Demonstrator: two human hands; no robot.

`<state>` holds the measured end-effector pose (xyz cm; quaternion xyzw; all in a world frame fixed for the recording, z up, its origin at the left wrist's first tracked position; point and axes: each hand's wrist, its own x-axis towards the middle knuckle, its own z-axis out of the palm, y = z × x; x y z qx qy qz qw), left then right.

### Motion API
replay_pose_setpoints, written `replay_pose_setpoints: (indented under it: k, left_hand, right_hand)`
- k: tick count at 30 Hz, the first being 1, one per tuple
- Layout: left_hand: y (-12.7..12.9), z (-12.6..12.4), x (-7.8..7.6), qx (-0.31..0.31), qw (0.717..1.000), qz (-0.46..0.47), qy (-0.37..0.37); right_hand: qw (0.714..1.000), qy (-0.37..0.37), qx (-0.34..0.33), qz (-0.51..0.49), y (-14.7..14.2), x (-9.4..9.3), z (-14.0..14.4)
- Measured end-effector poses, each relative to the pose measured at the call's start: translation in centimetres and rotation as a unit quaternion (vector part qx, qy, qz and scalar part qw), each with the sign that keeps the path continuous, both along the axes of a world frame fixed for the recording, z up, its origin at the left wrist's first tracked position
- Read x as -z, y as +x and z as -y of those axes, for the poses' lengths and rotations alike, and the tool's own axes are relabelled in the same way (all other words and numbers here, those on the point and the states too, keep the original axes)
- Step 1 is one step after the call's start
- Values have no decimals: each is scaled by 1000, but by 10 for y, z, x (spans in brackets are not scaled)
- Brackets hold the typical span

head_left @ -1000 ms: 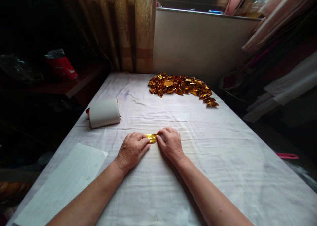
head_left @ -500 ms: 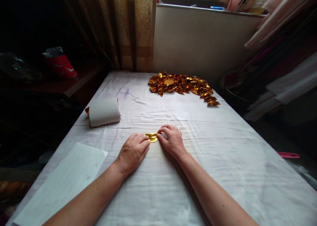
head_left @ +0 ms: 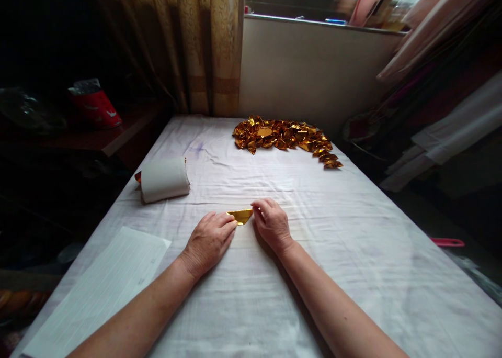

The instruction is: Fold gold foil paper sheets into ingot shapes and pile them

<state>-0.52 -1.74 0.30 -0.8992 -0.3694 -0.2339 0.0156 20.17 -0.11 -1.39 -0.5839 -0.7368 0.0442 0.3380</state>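
A small folded strip of gold foil paper (head_left: 241,216) lies on the white cloth between my hands, its right end slanting to a point. My left hand (head_left: 212,237) is closed on the strip's left end, which the fingers hide. At the pointed right tip, my right hand (head_left: 271,222) pinches with thumb and fingertips. A pile of folded gold foil pieces (head_left: 282,135) rests at the far edge of the table. Left of my hands stands a curled stack of white-backed sheets (head_left: 165,180) with foil showing at its end.
The table wears a white cloth (head_left: 333,274). A lined paper sheet (head_left: 102,290) lies at the front left. Behind are a gold curtain (head_left: 207,49) and a wall; hanging clothes (head_left: 451,117) are at the right. A red container (head_left: 96,107) stands on a side shelf.
The strip's right end now slants to a point, where its corner was blunter before. My right fingers have lifted slightly at the tip; my left hand stays nearly still. The view has shifted a little.
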Motion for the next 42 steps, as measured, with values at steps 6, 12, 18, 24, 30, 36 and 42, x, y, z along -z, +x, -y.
replay_pose_setpoints:
  k: [6,12,18,24,30,36,42]
  left_hand:
    - [-11,0,-4,34,997,-58,-33]
    - [-26,-5,-3,70,991,-91,-68]
    - [-30,-7,1,51,994,-55,-78]
    - [-30,-1,6,-5,996,-67,-56]
    - [-24,1,1,-100,994,-37,-22]
    - [-5,-14,-10,-175,983,-15,-49]
    - [5,-22,-12,-151,980,8,-128]
  right_hand:
    - [996,-45,-36,61,-7,-5,7]
    - [996,-63,-28,65,-8,-6,6]
    - [995,-76,-18,56,-9,-10,6]
    - [995,-77,-20,62,-9,-11,8]
    - [996,-73,-21,50,-9,-10,8]
    - [996,-68,-24,45,-8,-8,7]
    - [998,-42,-16,33,-9,-11,10]
